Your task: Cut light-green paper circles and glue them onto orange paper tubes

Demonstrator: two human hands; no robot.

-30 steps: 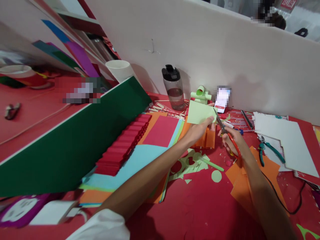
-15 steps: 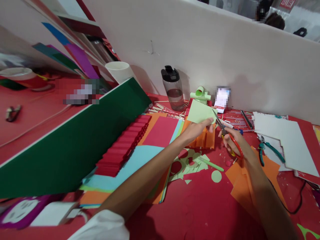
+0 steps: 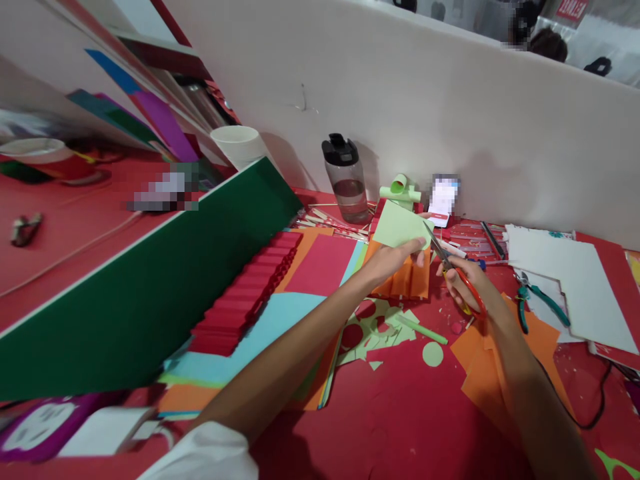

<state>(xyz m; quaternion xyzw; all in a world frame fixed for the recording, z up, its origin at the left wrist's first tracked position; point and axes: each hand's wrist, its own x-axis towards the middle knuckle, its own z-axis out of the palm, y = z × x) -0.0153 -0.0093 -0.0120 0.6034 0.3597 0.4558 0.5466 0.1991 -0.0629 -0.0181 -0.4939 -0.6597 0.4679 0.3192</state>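
My left hand [image 3: 407,255] grips a light green sheet of paper [image 3: 397,223] by its lower right part, raised above folded orange paper [image 3: 413,280]. In my right hand [image 3: 460,277] are scissors [image 3: 475,293] with red and yellow handles, their blades pointing up and left at the sheet's right edge. Whether the blades are cutting into the paper I cannot tell. Below my hands lie green paper scraps with round holes [image 3: 377,333], a green pen [image 3: 423,330] and a cut green circle [image 3: 433,354].
A water bottle [image 3: 345,180], rolled green paper [image 3: 400,192] and a phone [image 3: 444,200] stand by the wall. Pleated red paper [image 3: 245,293] and coloured sheets [image 3: 290,313] lie left, beside a green board [image 3: 150,287]. Pliers [image 3: 545,303] and orange pieces [image 3: 480,360] lie right.
Almost nothing differs. The green sheet and my left hand have shifted very slightly, and the scissors stay at the sheet's right edge.
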